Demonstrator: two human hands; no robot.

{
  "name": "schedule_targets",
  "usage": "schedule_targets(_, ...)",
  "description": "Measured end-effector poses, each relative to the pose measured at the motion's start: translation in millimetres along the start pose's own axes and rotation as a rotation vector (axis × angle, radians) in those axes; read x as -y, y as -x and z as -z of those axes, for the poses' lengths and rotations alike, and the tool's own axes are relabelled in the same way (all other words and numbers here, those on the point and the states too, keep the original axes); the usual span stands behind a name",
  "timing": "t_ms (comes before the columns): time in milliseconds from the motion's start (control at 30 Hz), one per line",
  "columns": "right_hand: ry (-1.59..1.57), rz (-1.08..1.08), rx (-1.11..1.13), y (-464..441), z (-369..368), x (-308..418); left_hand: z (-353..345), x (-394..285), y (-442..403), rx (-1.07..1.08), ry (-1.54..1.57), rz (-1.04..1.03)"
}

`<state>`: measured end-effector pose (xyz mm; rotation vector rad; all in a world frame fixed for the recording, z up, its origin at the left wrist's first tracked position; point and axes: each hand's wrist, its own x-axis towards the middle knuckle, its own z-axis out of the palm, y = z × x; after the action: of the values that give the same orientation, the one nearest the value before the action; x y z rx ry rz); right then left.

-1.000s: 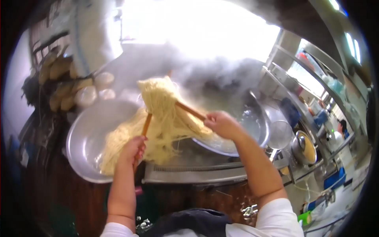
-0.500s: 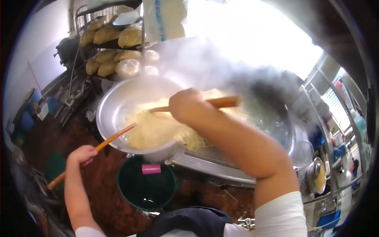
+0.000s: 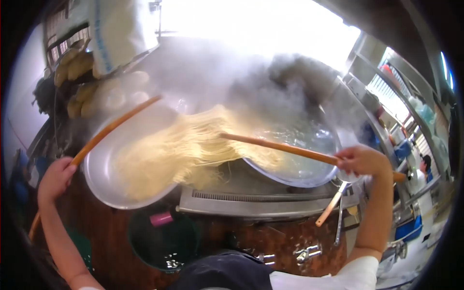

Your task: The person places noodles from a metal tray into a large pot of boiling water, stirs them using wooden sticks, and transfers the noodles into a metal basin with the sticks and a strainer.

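My left hand (image 3: 57,179) is closed round a long wooden stick (image 3: 113,124), whose far end rises over the left metal bowl (image 3: 99,166). Closed round a second wooden stick (image 3: 280,147) is my right hand (image 3: 360,161); the tip of that stick touches the noodles. Pale yellow noodles (image 3: 193,140) fill much of the left bowl and stretch across to the right pan (image 3: 304,181), which holds steaming water. The two sticks are far apart.
A metal ledge (image 3: 246,205) runs in front of the pan. Below the bowl, a pink cup (image 3: 161,219) lies in a dark green tub (image 3: 140,246). A wooden-handled strainer (image 3: 330,205) hangs at the right. Bagged goods (image 3: 79,65) stand on racks at the left.
The noodles, earlier lifted between the sticks, now lie stretched from bowl to pan. My left hand has moved left with its stick raised; my right hand has swung out to the right.
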<state>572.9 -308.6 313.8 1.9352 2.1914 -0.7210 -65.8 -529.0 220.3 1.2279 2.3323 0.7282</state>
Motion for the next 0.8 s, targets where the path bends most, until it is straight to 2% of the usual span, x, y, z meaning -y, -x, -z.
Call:
schedule_targets(33, -0.021, -0.038, -0.009, 6.3, -1.9, -20.9, -13.5, -28.9, -21.7, 0.037, -0.02, -0.074)
schedule_targets(100, 0.122, -0.112, -0.084, 23.9, -9.8, -39.3, -45.8, -59.4, -86.0, 0.123, -0.254, -0.578)
schedule_targets(167, 0.218, -0.115, -0.147, 22.6, -28.3, -64.6, -87.0, -162.6, -95.0, 0.241, -0.287, -0.255)
schedule_targets(233, 0.268, -0.048, -0.206, 7.4, -57.7, -95.4, -138.6, -202.2, -143.9, 0.254, -0.451, -0.385)
schedule_targets(333, 0.091, -0.147, -0.095, -48.3, -94.7, -93.4, -228.7, -269.8, -179.0, 0.173, -0.927, -0.398)
schedule_targets(367, 0.079, -0.091, -0.09, -86.3, -119.9, -113.0, -260.7, -287.4, -181.8, 0.147, -1.034, -0.383)
schedule_targets(400, 0.044, -0.076, -0.086, -120.0, -133.3, -111.9, -288.0, -317.7, -170.1, 0.179, -1.099, -0.303)
schedule_targets(433, 0.05, -0.033, -0.092, -157.6, -146.1, -110.9, -311.0, -329.2, -170.0, 0.227, -1.138, -0.347)
schedule_targets(500, -0.061, -0.084, -0.105, -227.3, -161.3, -92.5, -333.0, -354.0, -163.0, 0.394, -1.237, -0.417)
schedule_targets(567, -0.1, -0.114, -0.193, -289.9, -188.7, -87.5, -362.5, -347.1, -173.5, 0.373, -1.178, -0.409)
schedule_targets(700, -0.4, -0.067, -0.158, -293.7, -209.3, -89.4, -379.6, -309.4, -183.2, 0.481, -0.976, -0.386)
schedule_targets(767, -0.564, -0.018, -0.119, -286.5, -249.7, -104.5, -388.9, -259.3, -198.3, 0.577, -0.715, -0.316)
schedule_targets(800, -0.595, 0.05, -0.213, -272.0, -261.0, -104.5, -393.9, -231.6, -200.5, 0.632, -0.533, -0.261)
